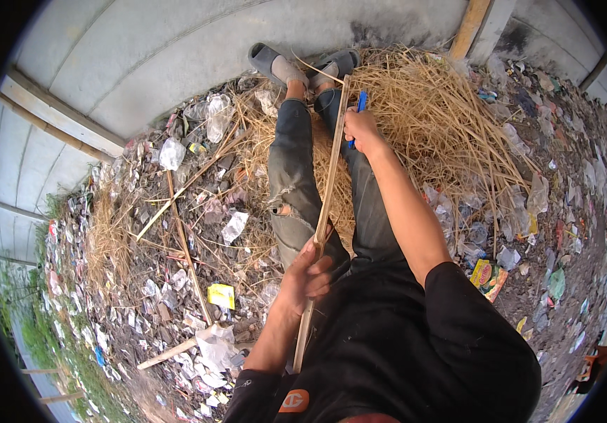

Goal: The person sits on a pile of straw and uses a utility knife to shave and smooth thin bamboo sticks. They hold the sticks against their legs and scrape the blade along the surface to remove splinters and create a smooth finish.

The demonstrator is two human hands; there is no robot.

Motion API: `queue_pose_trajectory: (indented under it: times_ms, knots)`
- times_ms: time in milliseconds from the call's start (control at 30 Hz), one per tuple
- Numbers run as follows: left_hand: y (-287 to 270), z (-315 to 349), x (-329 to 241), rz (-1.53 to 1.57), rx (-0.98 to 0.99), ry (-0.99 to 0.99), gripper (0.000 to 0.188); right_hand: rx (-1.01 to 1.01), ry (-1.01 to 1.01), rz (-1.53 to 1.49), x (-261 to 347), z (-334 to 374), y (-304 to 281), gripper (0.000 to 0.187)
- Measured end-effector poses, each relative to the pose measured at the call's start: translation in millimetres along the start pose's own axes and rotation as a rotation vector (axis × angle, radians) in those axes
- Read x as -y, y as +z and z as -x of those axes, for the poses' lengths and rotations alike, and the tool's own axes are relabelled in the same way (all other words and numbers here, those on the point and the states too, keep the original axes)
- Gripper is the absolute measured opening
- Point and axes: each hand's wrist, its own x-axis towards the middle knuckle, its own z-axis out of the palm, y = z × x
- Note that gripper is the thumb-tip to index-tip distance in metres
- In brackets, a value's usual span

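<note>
A long, pale bamboo strip [331, 176] slants from against my belly, up between my legs, to beside my right foot. Near its lower part, my left hand [307, 275] is closed around it. Farther up, my right hand [364, 130] is a fist around a blue utility knife [362, 102], close against the strip's right side. The knife's handle shows above and below the fist; I cannot make out its blade. A thin curled sliver [312, 68] is near the strip's far end, over my sandals [268, 59].
A heap of straw-like bamboo shavings [423, 113] lies right of my feet. Loose bamboo sticks [187, 247], plastic scraps and a yellow packet [221, 296] litter the dirt on the left. A grey panel wall [197, 53] with a wooden post [469, 28] stands beyond my feet.
</note>
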Motion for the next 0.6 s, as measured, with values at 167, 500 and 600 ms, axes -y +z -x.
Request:
queue_pose_trajectory:
  times_ms: [167,500,600]
  knots:
    - [1.1,6.8,-8.8,-0.295,-0.119,0.196,0.044,-0.176,-0.461,0.588,39.9,18.1,-16.7,0.018]
    - [-8.4,-0.8,-9.4,-0.559,-0.168,0.252,0.046,-0.014,-1.280,1.121,94.3,24.9,-17.0,0.050]
    - [-13.2,-2.5,-7.9,-0.632,-0.148,0.289,0.047,0.088,-1.080,1.117,102.3,14.1,-16.9,0.039]
